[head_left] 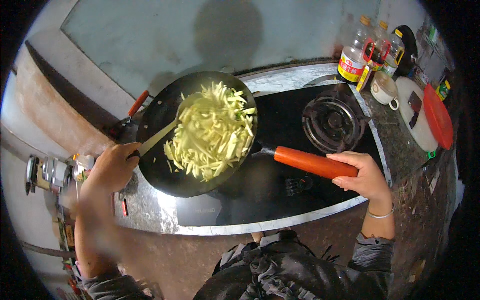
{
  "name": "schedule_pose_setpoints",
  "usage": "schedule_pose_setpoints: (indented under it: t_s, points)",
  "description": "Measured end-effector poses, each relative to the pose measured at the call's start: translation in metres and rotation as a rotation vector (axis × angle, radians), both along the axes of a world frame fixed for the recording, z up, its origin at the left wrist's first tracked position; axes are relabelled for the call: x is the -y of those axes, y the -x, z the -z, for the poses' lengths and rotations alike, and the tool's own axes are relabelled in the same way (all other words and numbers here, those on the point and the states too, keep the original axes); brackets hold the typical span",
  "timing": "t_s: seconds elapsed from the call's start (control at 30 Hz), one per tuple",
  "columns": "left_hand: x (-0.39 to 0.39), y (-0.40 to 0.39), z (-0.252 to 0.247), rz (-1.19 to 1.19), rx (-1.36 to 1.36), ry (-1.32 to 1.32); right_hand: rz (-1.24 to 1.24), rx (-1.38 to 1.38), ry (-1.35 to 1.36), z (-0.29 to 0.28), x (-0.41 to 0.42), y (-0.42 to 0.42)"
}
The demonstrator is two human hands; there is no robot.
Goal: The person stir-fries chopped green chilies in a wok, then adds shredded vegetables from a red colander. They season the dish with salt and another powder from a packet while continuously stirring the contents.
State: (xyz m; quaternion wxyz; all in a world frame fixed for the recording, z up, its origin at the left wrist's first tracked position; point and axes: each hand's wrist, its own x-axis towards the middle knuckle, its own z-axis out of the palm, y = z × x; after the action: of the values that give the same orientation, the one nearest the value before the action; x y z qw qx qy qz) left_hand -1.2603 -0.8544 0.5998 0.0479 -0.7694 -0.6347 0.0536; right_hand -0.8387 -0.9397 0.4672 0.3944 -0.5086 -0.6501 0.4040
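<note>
A dark wok point(157, 112) sits over the left side of a black glass-topped gas stove point(240, 210). Pale green-white vegetable strips point(213, 138) are heaped across its middle and right part. My left hand point(114, 165) grips a metal spatula point(161, 138) by its dark end; its head is partly buried among the strips. With my right hand point(360, 172) I hold the wok's red-brown wooden handle point(315, 161) near its tip. On the wok's far left side is a smaller red handle point(138, 103).
An unused burner with a pan support point(335, 118) is at the right. Behind it stand several sauce bottles point(352, 63), beside a white cup point(384, 88), a white cutting board point(408, 108) and a red lid point(437, 116). A red lighter point(124, 207) lies on the counter's left.
</note>
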Motion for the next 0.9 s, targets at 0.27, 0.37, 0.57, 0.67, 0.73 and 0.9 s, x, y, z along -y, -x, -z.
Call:
schedule_pose_setpoints:
  t_s: [0.27,0.37,0.57,0.67,0.73,0.9]
  points:
    - [0.082,-0.046,-0.062,0.034,-0.018,-0.111,0.052,-0.101,0.101,-0.001,0.006,0.003]
    - [0.077,-0.057,-0.067,0.067,-0.004,0.033,0.069,-0.104,0.138,-0.002,0.008,0.0]
    - [0.049,-0.017,-0.029,0.033,-0.101,-0.053,0.07,0.104,-0.03,-0.009,0.007,0.004]
    - [0.044,0.001,-0.03,-0.06,-0.193,-0.203,0.198,0.163,-0.148,-0.007,0.023,0.001]
    - [0.044,0.019,-0.026,-0.005,-0.103,-0.305,0.341,0.122,-0.171,-0.005,0.04,-0.006]
    - [0.04,0.041,0.035,0.081,-0.014,-0.333,0.703,-0.01,-0.332,0.013,0.074,-0.008]
